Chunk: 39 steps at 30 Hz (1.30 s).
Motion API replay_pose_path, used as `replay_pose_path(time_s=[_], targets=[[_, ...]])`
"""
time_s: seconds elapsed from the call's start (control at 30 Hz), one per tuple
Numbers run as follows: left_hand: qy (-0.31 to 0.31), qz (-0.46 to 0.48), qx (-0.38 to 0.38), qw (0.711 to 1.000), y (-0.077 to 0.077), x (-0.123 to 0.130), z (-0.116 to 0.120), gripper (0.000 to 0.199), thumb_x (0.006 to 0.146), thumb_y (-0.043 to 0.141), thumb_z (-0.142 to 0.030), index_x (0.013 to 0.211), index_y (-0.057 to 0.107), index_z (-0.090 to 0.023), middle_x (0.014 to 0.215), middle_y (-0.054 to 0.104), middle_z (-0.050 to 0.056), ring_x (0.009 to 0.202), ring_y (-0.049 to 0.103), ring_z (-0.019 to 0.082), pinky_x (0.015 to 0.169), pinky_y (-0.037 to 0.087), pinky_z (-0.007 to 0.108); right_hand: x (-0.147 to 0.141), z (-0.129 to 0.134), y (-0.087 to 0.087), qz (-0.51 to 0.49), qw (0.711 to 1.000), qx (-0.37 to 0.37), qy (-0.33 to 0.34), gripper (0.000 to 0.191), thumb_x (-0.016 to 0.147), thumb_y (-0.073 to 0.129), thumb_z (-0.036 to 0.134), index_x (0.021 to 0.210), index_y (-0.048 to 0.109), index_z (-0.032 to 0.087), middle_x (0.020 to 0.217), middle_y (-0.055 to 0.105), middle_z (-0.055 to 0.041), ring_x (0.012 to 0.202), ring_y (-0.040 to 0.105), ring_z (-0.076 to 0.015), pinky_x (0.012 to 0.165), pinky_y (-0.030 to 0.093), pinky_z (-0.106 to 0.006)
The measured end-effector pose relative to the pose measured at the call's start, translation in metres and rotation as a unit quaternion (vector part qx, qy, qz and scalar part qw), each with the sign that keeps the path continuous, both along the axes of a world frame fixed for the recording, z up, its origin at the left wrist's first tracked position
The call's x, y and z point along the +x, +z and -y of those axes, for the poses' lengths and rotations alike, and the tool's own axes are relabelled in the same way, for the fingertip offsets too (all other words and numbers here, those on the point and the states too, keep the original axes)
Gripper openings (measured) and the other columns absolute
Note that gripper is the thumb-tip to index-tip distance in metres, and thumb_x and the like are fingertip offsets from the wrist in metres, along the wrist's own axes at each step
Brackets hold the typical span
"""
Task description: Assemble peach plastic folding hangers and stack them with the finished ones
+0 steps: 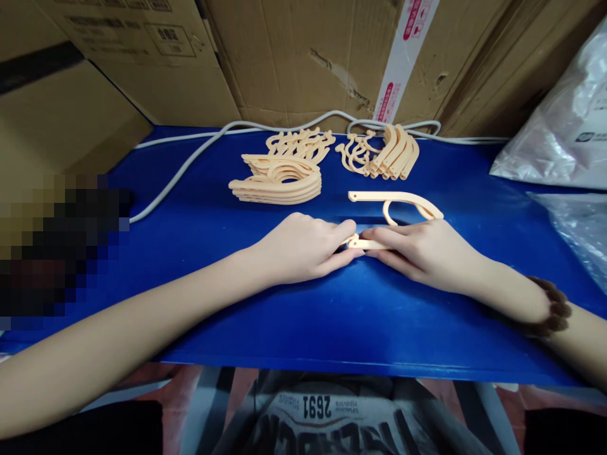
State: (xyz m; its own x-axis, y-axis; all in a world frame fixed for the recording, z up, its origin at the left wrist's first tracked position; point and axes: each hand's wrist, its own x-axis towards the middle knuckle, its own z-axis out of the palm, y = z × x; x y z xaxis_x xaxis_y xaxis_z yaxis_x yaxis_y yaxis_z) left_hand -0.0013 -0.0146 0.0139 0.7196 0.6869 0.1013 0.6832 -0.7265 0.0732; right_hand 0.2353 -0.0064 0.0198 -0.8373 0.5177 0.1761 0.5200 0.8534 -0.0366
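Printed garment (317,407) lies nearest. Left hand (308,249) and right hand (422,253) pinch plastic hanger parts (372,244) between fingertips; stacked hangers (279,193) appear assembled; loose hooks (351,155) and hanger arms (399,151) remain.

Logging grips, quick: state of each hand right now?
Left hand: closed on a small cream plastic piece, mostly hidden.
Right hand: closed on a slim cream plastic bar.

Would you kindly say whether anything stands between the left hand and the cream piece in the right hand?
No obstacle shows: just a small cream part at the left hand, right by the end of the cream piece in the right hand.
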Motion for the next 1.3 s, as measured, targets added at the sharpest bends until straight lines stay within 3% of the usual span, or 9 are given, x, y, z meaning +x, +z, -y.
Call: replay_pose_path(time_s=[0.73,1.3], targets=[[-0.005,-0.007,0.002,1.000,0.0026,0.0002,0.0007,0.033,0.103,0.040,-0.045,0.096,0.056,-0.017,0.070,0.068,0.002,0.058,0.064,0.018,0.048,0.016,0.027,0.0004,-0.0002,0.0009,0.013,1.000,-0.020,-0.006,0.038,0.106,0.031,0.039,0.111,0.063,0.019,0.090,0.076,-0.0054,0.067,0.069,-0.0158,0.052,0.034,-0.027],[-0.007,-0.012,0.006,1.000,0.0019,0.0001,0.0010,0.033,0.104,0.040,-0.044,0.093,0.056,-0.017,0.069,0.066,0.001,0.060,0.065,0.019,0.048,0.017,0.027,-0.0005,-0.0006,-0.0001,0.007,1.000,-0.011,-0.002,0.034,0.105,0.036,0.037,0.115,0.063,0.019,0.087,0.076,-0.0039,0.066,0.068,-0.0152,0.055,0.037,-0.026]])
